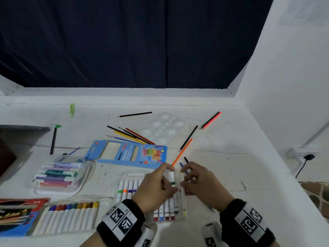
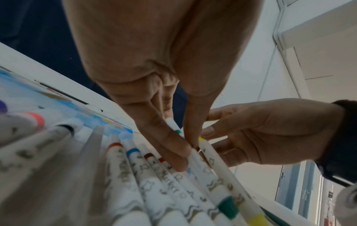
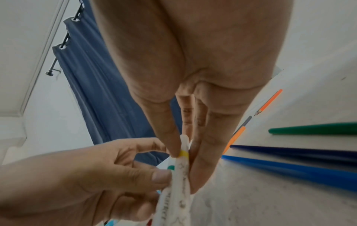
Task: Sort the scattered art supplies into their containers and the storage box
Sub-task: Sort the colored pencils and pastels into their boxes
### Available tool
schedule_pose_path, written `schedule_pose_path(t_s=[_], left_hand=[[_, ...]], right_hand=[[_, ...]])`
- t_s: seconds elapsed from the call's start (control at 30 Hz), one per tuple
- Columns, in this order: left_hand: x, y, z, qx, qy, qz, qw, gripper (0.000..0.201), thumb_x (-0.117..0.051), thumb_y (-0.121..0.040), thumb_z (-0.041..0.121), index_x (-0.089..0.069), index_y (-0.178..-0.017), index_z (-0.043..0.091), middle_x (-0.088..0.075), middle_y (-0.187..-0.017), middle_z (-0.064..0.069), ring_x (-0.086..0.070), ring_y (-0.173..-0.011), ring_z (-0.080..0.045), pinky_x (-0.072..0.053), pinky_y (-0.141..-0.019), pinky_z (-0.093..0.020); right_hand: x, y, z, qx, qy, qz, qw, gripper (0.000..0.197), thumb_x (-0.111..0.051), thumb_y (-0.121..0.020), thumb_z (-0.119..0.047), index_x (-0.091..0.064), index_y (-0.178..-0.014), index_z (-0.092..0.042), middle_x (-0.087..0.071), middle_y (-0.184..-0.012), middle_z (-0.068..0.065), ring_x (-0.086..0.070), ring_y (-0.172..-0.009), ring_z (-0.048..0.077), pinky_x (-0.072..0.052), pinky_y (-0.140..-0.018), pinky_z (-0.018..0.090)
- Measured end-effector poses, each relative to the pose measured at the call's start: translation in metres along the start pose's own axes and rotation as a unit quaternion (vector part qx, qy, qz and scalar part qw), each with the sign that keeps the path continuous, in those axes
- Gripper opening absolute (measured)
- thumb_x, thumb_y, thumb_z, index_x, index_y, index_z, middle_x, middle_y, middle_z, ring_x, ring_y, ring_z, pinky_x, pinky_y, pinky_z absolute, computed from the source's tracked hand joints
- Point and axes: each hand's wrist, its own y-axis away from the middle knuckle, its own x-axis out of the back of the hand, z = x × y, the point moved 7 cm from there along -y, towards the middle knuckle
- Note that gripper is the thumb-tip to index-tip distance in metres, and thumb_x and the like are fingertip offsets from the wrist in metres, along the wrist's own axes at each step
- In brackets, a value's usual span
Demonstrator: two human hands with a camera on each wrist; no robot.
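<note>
Near the table's front edge lies a clear marker case with white markers lined up inside. My left hand pinches a white marker with a green band between thumb and index finger over the case's right side; its cap shows in the left wrist view. Right beside it, my right hand pinches a white marker with a yellow band between thumb and fingers. Both markers slant down into the case next to the others.
A blue neon pencil box lies behind the case, with loose coloured pencils, an orange pencil and a white palette further back. A highlighter case and crayon set sit left. A white wall bounds the right.
</note>
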Motion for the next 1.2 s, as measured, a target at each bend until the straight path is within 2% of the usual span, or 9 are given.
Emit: schedule_pose_path(t_s=[0.23,0.37,0.5,0.6,0.7,0.8,0.9,0.97,1.2], left_hand=[[-0.001,-0.004,0.001,0.007,-0.064,0.002,0.998,0.048,-0.082,-0.082,0.025,-0.054,-0.119,0.036,-0.067,-0.084,0.003,-0.067,-0.073,-0.009,-0.054,-0.067,-0.016],[0.003,-0.009,-0.001,0.015,-0.036,0.0,0.999,0.042,-0.083,-0.08,0.022,-0.056,-0.111,0.032,-0.071,-0.077,-0.001,-0.068,-0.069,-0.01,-0.057,-0.066,-0.02],[0.004,-0.009,-0.001,0.032,0.02,-0.024,0.999,0.041,-0.085,-0.077,0.019,-0.058,-0.106,0.029,-0.073,-0.075,-0.004,-0.072,-0.07,-0.017,-0.06,-0.067,-0.025],[0.003,-0.008,-0.003,0.031,-0.021,-0.034,0.999,0.042,-0.086,-0.077,0.023,-0.059,-0.109,0.028,-0.071,-0.077,0.0,-0.068,-0.065,-0.004,-0.057,-0.066,-0.017],[0.0,-0.009,-0.003,0.024,-0.097,-0.062,0.993,0.054,-0.086,-0.076,0.031,-0.058,-0.123,0.028,-0.065,-0.088,0.009,-0.06,-0.069,0.0,-0.05,-0.067,-0.013],[-0.003,-0.009,-0.003,0.009,-0.194,-0.094,0.976,0.077,-0.084,-0.075,0.043,-0.047,-0.142,0.028,-0.06,-0.119,0.006,-0.056,-0.098,-0.007,-0.046,-0.088,-0.02],[-0.006,-0.008,-0.002,0.0,-0.261,-0.104,0.96,0.087,-0.082,-0.074,0.05,-0.04,-0.147,0.029,-0.053,-0.133,0.001,-0.051,-0.12,-0.016,-0.043,-0.103,-0.032],[-0.01,-0.006,0.0,-0.006,-0.299,-0.102,0.949,0.083,-0.081,-0.075,0.05,-0.041,-0.145,0.03,-0.052,-0.128,0.001,-0.054,-0.114,-0.017,-0.046,-0.098,-0.031],[-0.01,-0.005,0.008,-0.011,-0.383,-0.069,0.921,0.077,-0.079,-0.075,0.055,-0.042,-0.139,0.031,-0.053,-0.124,0.003,-0.057,-0.109,-0.017,-0.05,-0.092,-0.032]], right_hand=[[-0.002,-0.002,0.002,0.009,0.054,0.003,0.998,0.023,-0.077,-0.081,-0.009,-0.062,-0.097,-0.015,-0.066,-0.082,0.008,-0.07,-0.065,0.019,-0.062,-0.062,0.032],[-0.001,-0.006,0.0,0.023,0.079,0.009,0.997,0.025,-0.08,-0.077,-0.01,-0.063,-0.095,-0.016,-0.066,-0.077,0.004,-0.069,-0.062,0.016,-0.062,-0.062,0.033],[-0.003,-0.008,-0.004,0.041,0.159,0.012,0.986,0.027,-0.082,-0.076,-0.021,-0.067,-0.099,-0.018,-0.064,-0.087,-0.007,-0.066,-0.07,0.008,-0.057,-0.07,0.021],[-0.002,-0.007,-0.009,0.071,0.231,0.021,0.97,0.03,-0.08,-0.079,-0.029,-0.068,-0.105,-0.022,-0.057,-0.097,-0.012,-0.059,-0.079,0.001,-0.049,-0.073,0.012],[-0.003,-0.006,-0.01,0.071,0.269,-0.004,0.961,0.034,-0.078,-0.079,-0.031,-0.066,-0.111,-0.026,-0.053,-0.101,-0.014,-0.055,-0.084,0.001,-0.045,-0.076,0.011],[-0.004,-0.003,-0.013,0.067,0.299,-0.041,0.951,0.047,-0.078,-0.078,-0.034,-0.062,-0.121,-0.026,-0.054,-0.11,-0.013,-0.051,-0.093,0.002,-0.038,-0.08,0.008],[-0.009,0.003,-0.027,0.086,0.354,-0.099,0.926,0.054,-0.077,-0.08,-0.035,-0.059,-0.128,-0.018,-0.057,-0.125,-0.004,-0.049,-0.112,0.01,-0.037,-0.093,0.018],[-0.013,0.007,-0.031,0.095,0.392,-0.126,0.906,0.058,-0.077,-0.08,-0.037,-0.056,-0.131,-0.017,-0.054,-0.13,-0.003,-0.045,-0.122,0.013,-0.034,-0.101,0.024],[-0.02,0.002,-0.022,0.07,0.424,-0.119,0.895,0.072,-0.081,-0.073,-0.045,-0.052,-0.134,-0.022,-0.047,-0.137,-0.007,-0.047,-0.122,0.012,-0.043,-0.101,0.028]])
